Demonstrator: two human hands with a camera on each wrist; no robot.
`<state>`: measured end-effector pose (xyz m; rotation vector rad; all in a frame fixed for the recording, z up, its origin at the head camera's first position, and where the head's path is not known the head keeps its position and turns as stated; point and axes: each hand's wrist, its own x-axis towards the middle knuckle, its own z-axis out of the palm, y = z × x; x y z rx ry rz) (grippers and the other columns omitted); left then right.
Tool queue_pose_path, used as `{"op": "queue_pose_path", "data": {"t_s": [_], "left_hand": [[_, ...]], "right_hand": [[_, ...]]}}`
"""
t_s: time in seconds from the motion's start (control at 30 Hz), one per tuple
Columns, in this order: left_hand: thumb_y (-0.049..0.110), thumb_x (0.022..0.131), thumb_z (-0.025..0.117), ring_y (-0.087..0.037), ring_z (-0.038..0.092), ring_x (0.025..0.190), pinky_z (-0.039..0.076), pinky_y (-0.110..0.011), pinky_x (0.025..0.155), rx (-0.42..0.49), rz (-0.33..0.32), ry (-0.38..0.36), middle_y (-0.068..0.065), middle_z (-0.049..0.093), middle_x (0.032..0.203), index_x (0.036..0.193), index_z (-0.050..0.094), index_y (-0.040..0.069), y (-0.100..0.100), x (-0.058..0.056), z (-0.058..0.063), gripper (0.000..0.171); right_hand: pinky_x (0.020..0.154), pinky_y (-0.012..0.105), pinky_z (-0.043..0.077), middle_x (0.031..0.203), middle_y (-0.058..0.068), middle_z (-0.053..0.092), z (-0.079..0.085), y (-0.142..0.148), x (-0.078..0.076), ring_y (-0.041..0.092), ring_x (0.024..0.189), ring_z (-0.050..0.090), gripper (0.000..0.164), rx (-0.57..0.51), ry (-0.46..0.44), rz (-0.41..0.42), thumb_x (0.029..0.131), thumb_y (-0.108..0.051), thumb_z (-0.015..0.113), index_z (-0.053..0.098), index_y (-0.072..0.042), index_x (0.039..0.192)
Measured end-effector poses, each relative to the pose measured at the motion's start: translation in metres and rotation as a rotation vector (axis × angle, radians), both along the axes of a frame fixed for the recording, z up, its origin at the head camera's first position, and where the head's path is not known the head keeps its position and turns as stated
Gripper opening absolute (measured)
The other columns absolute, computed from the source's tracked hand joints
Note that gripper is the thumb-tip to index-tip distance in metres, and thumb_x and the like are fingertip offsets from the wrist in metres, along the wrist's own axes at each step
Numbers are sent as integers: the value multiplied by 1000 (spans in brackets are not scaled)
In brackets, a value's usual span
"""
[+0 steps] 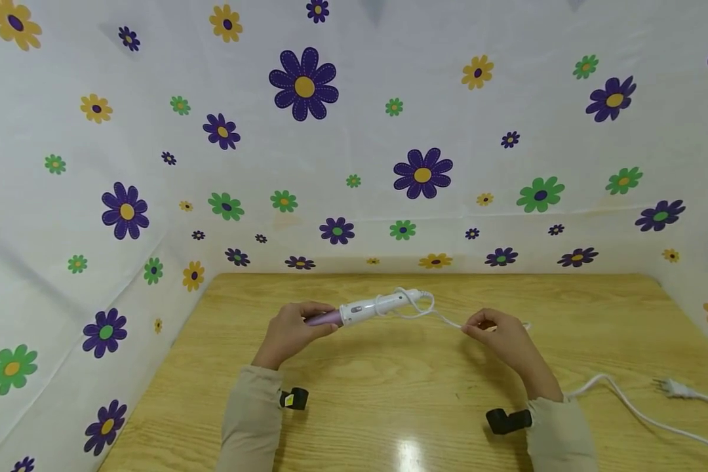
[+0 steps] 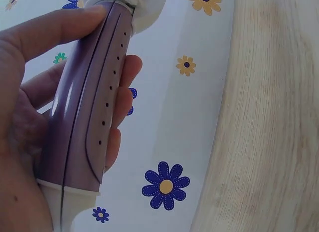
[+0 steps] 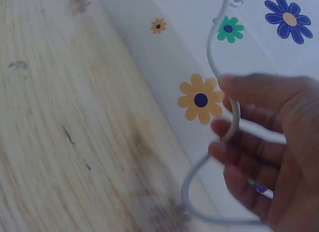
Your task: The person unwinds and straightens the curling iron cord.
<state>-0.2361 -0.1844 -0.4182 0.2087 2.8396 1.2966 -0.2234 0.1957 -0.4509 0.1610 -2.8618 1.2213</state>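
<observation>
A hair iron (image 1: 368, 309) with a white handle and a purple end is held above the table, slightly tilted. My left hand (image 1: 292, 331) grips it round the purple part; the left wrist view shows a seam and a row of small holes along that part (image 2: 82, 107). White cord (image 1: 445, 319) runs from the handle's far end, with a loop lying about the handle. My right hand (image 1: 501, 334) pinches this cord between thumb and fingers. Up close in the right wrist view, the cord (image 3: 214, 47) passes through the fingers and bends below them.
The wooden table (image 1: 401, 380) lies beneath both hands. More white cord (image 1: 631, 406) trails over its right side, with a two-prong plug (image 1: 675, 388) there. A flower-printed sheet (image 1: 354, 131) stands round the back and sides.
</observation>
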Motion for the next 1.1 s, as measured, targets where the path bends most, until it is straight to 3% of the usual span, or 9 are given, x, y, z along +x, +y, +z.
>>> {"op": "queue_pose_path", "data": {"t_s": [0.13, 0.27, 0.4, 0.53, 0.7, 0.83, 1.0, 1.1], "left_hand": [[32, 77, 81, -17, 64, 86, 48, -29, 71, 48, -23, -20, -3, 73, 106, 103, 76, 25, -1, 1, -1, 28], [30, 77, 81, -16, 64, 87, 49, -30, 73, 75, -75, -52, -3, 72, 108, 103, 76, 24, -1, 3, -1, 27], [32, 76, 81, -14, 64, 84, 49, -30, 71, 3, -120, -58, -3, 73, 107, 103, 76, 24, -1, 3, -1, 29], [34, 76, 80, -12, 64, 80, 48, -30, 68, -104, -132, -56, 0, 74, 102, 104, 75, 25, -1, 3, -5, 30], [34, 78, 78, -10, 61, 74, 46, -29, 65, -233, -105, -5, 2, 74, 96, 105, 76, 23, 0, 3, -5, 29], [35, 80, 75, -9, 59, 72, 43, -28, 61, -308, -61, 42, 0, 74, 94, 105, 75, 21, 0, 2, -6, 28], [40, 81, 74, -11, 58, 68, 40, -27, 56, -303, 15, 56, -2, 74, 93, 107, 75, 21, -2, -1, -6, 32], [42, 81, 74, -12, 58, 67, 40, -27, 54, -258, 59, 50, -4, 74, 96, 110, 74, 21, -4, -3, -7, 36]], "right_hand": [[63, 29, 42, 96, 13, 68, 0, 1, 0, 20, 80, 59, 28, 60, -37, -98, 93, -34, 63, 67, -6, 98], [61, 28, 42, 97, 16, 67, 3, 2, 1, 20, 76, 58, 34, 37, -34, -179, 95, -35, 60, 66, -2, 102], [62, 26, 42, 97, 16, 67, 8, 4, 0, 17, 76, 55, 38, -70, 27, -224, 96, -38, 57, 64, -1, 103], [65, 22, 46, 97, 7, 65, 12, 7, -1, 12, 80, 55, 43, -203, 49, -232, 97, -42, 55, 62, -1, 106], [72, 17, 50, 88, -13, 61, 12, 14, -1, 5, 84, 58, 43, -323, 83, -271, 95, -44, 57, 62, -3, 107], [72, 14, 50, 83, -23, 61, 11, 22, 3, -2, 81, 58, 35, -417, 95, -280, 94, -40, 60, 64, -7, 103], [74, 15, 50, 89, -26, 62, 13, 32, 7, -6, 84, 58, 25, -494, 92, -209, 95, -35, 60, 65, -11, 100], [73, 16, 51, 94, -25, 62, 13, 39, 9, -6, 86, 58, 21, -478, 83, -162, 96, -32, 60, 66, -12, 99]]}}
